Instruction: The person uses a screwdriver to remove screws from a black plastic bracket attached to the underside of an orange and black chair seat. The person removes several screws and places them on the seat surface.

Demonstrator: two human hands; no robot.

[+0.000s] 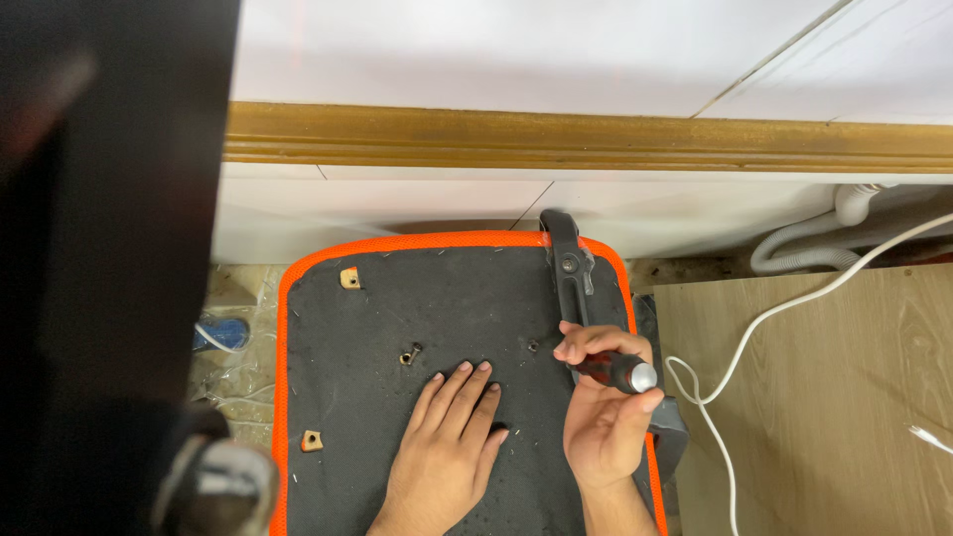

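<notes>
An upturned chair seat (pixel 377 328), dark grey with orange edging, lies below me. My left hand (pixel 447 437) rests flat on it, fingers together, holding nothing. Just above its fingertips a small bolt (pixel 410 353) stands in the seat. My right hand (pixel 611 417) grips a screwdriver (pixel 615 370) with a dark red handle and silver cap, its tip pointing left toward a small screw hole (pixel 533 346). A black armrest bracket (pixel 569 268) runs along the seat's right side, just above that hand.
A wooden board (pixel 834 397) lies on the right with a white cable (pixel 754 328) across it. Grey hoses (pixel 824 238) sit behind it. A white wall with a brown wooden rail (pixel 596 139) stands beyond. A large dark blurred shape (pixel 99 248) fills the left.
</notes>
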